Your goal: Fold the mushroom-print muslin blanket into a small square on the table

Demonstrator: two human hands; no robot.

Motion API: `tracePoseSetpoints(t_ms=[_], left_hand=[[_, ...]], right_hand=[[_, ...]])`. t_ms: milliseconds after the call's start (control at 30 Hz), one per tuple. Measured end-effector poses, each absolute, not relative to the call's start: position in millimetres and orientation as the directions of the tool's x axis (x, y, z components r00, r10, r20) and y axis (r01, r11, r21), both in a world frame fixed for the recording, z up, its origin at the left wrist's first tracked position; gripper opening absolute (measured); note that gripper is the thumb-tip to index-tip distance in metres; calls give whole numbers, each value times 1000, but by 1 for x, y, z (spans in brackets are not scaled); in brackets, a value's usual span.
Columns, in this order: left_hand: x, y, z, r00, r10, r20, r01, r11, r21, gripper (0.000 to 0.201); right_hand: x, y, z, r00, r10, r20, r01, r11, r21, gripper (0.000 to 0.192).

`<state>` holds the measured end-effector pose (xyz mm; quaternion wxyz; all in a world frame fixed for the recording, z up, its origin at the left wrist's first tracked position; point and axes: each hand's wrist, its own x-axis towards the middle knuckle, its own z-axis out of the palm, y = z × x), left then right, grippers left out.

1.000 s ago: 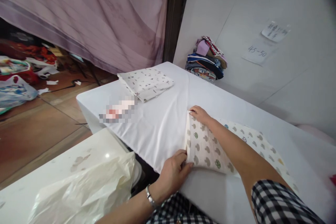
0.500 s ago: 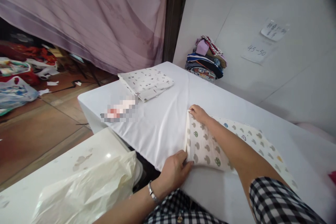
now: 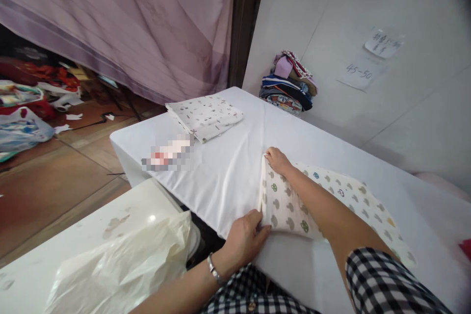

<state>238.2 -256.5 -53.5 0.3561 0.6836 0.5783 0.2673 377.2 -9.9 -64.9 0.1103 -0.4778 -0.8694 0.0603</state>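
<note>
A cream cloth printed with grey, green and blue mushroom shapes (image 3: 342, 201) lies folded on the white-covered table (image 3: 228, 171). My left hand (image 3: 245, 238) pinches the cloth's near left corner at the table's front edge. My right hand (image 3: 278, 160) pinches the far left corner, with my forearm lying across the cloth. Both corners sit on the same folded edge, held slightly raised off the table.
A second folded cloth with small grey marks (image 3: 204, 115) lies at the table's far left. A pile of coloured fabrics (image 3: 289, 83) leans against the wall. A crumpled plastic bag (image 3: 121, 265) rests on a stained white surface (image 3: 91, 225) to my left. A pink curtain (image 3: 128, 19) hangs behind.
Almost nothing has moved. Both hands keep hold of the same corners of the cloth; the view has shifted very slightly.
</note>
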Motion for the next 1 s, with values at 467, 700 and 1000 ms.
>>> tracePoseSetpoints(t_ms=[467,700,1000], left_hand=[[238,-261,-64,217,976,33,602,-160,783,18],[238,-264,-68,214,974,75,575,-187,797,14],[212,-230,-42,141,990,5,375,-58,925,21]], right_hand=[[379,2,-51,-477,879,-28,829,439,-348,7],[376,2,-42,-512,859,-23,805,471,-360,12],[371,20,-41,-323,865,383,825,456,-334,12]])
